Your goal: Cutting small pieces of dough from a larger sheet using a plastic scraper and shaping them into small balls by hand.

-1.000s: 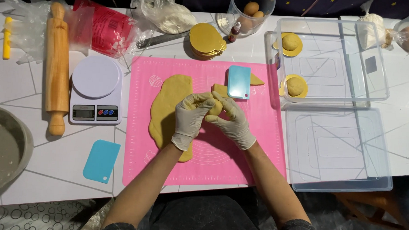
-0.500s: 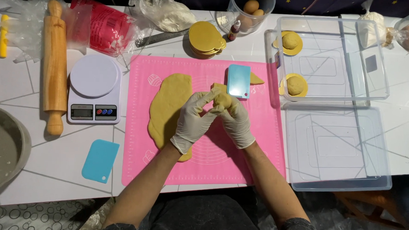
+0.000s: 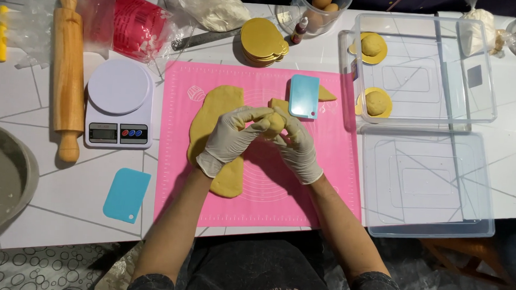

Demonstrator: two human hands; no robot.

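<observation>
Both my hands wear pale gloves and meet over the pink silicone mat (image 3: 326,183). My left hand (image 3: 232,138) and my right hand (image 3: 296,144) are closed together around a small yellow dough piece (image 3: 274,123), pinching it between the fingertips. A long flattened yellow dough sheet (image 3: 216,111) lies on the mat under my left wrist. A light blue scraper (image 3: 303,96) rests on the mat just beyond my fingers, with a small dough offcut (image 3: 326,94) beside it.
A white kitchen scale (image 3: 119,103) and wooden rolling pin (image 3: 68,67) lie left of the mat, a second blue scraper (image 3: 127,195) nearer me. A clear tray (image 3: 426,68) at right holds two dough balls on gold discs (image 3: 374,102); its lid (image 3: 427,181) lies below. Gold discs (image 3: 262,42) are stacked behind.
My hands stay in the same spot over the mat; the fingers have shifted slightly around the dough piece, working it between them.
</observation>
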